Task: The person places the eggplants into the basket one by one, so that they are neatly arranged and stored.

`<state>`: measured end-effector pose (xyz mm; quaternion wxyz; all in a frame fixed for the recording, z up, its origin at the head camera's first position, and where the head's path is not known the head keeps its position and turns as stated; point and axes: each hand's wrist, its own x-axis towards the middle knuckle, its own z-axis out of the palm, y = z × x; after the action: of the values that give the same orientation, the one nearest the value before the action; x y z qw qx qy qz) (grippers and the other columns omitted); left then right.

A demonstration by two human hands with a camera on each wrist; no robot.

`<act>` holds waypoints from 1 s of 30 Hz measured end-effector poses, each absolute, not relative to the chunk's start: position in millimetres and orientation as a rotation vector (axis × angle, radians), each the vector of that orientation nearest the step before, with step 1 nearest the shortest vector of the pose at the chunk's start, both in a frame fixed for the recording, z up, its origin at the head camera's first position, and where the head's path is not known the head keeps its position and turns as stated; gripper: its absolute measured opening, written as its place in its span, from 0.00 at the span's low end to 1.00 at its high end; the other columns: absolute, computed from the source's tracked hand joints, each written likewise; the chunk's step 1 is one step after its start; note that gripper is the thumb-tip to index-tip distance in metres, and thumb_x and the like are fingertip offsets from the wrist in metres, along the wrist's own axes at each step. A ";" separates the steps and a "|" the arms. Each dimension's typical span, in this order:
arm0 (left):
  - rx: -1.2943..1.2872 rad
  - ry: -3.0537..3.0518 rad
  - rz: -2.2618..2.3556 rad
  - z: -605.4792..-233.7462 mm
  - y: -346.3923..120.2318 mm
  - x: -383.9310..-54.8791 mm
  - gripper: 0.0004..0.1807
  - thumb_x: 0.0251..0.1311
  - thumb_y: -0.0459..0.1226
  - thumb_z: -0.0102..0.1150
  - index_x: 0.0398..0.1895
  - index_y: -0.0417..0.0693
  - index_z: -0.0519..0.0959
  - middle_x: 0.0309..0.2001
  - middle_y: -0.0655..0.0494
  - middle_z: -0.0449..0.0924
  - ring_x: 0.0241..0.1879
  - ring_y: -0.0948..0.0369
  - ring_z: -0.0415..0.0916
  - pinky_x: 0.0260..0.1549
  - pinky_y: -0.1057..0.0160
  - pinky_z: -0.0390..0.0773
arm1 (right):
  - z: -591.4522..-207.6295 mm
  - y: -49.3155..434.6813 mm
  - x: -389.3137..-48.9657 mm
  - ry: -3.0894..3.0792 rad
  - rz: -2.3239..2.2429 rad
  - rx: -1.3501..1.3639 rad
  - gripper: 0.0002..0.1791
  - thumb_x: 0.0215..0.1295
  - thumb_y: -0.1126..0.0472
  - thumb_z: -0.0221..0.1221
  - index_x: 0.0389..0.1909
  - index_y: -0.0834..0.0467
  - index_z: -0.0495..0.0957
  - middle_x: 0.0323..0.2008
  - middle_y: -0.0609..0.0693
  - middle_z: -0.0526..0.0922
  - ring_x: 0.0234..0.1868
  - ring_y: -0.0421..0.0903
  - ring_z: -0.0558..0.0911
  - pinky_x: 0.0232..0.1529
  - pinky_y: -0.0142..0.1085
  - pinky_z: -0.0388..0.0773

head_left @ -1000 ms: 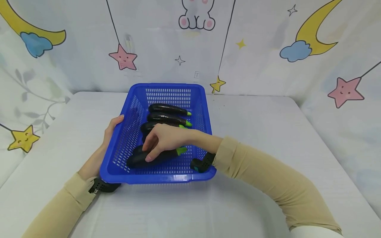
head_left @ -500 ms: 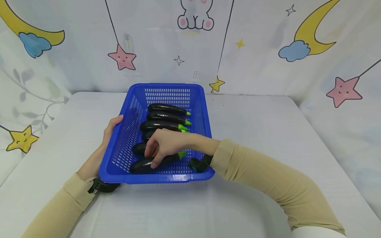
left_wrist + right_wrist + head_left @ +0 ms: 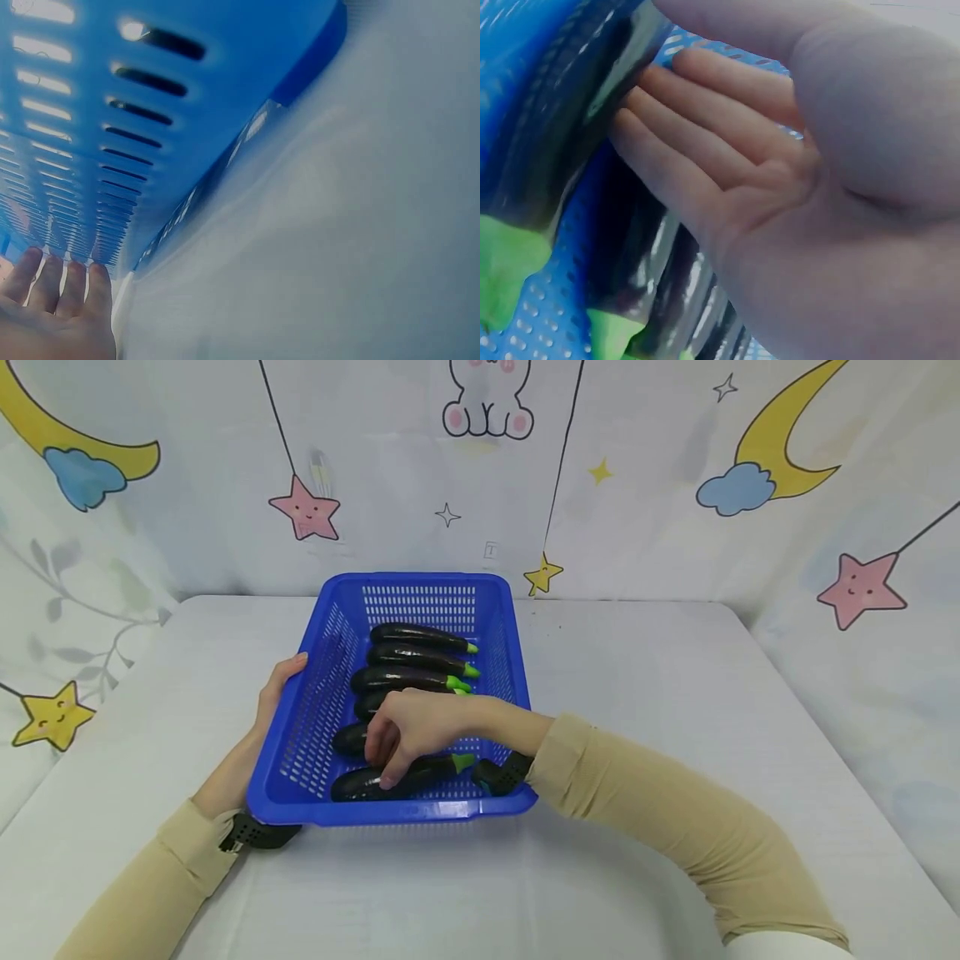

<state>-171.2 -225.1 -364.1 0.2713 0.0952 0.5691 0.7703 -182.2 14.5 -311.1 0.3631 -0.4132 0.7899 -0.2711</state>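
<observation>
A blue basket (image 3: 375,812) with slotted walls holds several dark eggplants lying side by side. My left hand (image 3: 273,697) is at its left wall, one fingertip on the rim and, in the left wrist view, four fingers (image 3: 97,292) against the outside. My right hand (image 3: 423,722) reaches in over the right side, its thumb resting on top of the nearest eggplant (image 3: 360,785). In the right wrist view the straight fingers (image 3: 682,142) touch that eggplant (image 3: 540,142) along its side. Another eggplant (image 3: 348,739) lies just behind, partly hidden by the hand.
Three more eggplants, among them one at the back (image 3: 420,636), lie farther in with their green caps to the right. The basket stands on a table with a white cover (image 3: 637,685). A printed curtain (image 3: 390,460) hangs behind.
The nearest eggplant has moved toward the basket's front wall and slightly right, with my right hand shifting the same way. A second eggplant now shows behind it. My left hand stays at the basket.
</observation>
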 end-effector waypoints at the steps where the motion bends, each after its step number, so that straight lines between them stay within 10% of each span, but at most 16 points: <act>1: 0.264 1.524 2.080 -364.2 -224.9 -171.1 0.41 0.69 0.63 0.22 0.80 0.60 0.32 0.65 0.56 0.54 0.62 0.56 0.58 0.58 0.55 0.65 | -309.0 15.0 -182.5 2.033 -0.705 -1.051 0.17 0.55 0.58 0.74 0.45 0.57 0.85 0.41 0.43 0.88 0.42 0.33 0.84 0.46 0.26 0.78; 30: 0.274 1.467 2.125 -368.6 -226.1 -173.2 0.38 0.70 0.62 0.25 0.78 0.57 0.39 0.59 0.57 0.62 0.55 0.60 0.65 0.54 0.59 0.70 | -250.7 73.8 -183.2 2.114 -0.880 -0.945 0.16 0.63 0.62 0.67 0.51 0.59 0.83 0.46 0.50 0.87 0.46 0.39 0.86 0.51 0.33 0.80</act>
<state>-173.2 -226.1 -368.6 0.2689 0.1016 0.5442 0.7881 -183.2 73.8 -250.7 0.3262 -0.3606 0.8067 -0.3359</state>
